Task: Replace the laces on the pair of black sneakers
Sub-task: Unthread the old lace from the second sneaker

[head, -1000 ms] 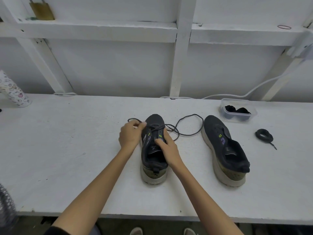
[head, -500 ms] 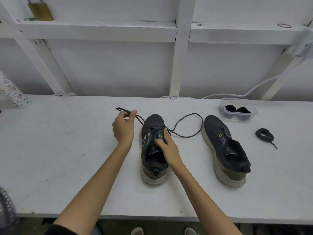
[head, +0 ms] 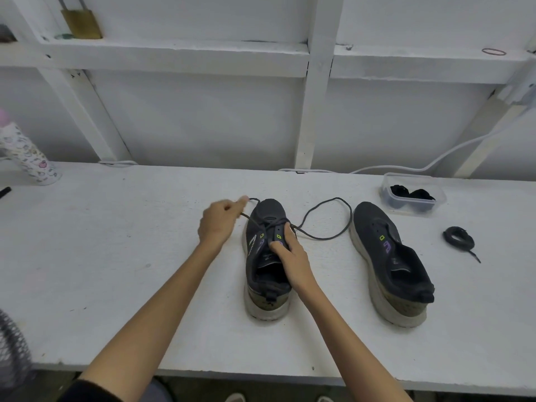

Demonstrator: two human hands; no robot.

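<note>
Here, the left hand (head: 220, 220) pinches the lace (head: 319, 238) by one end just left of the toe of the left sneaker (head: 265, 211), which lies toe-away on the surface (head: 116, 256); the right hand (head: 293, 256), nearer the eyelets, grips its eyelet flap. The lace's slack loops rightward.

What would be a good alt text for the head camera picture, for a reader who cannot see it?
A person's left hand pinches a black lace threaded through a black sneaker, while the right hand holds that shoe on a white table. A second sneaker, unlaced, stands to its right, beside a coiled lace.
</note>
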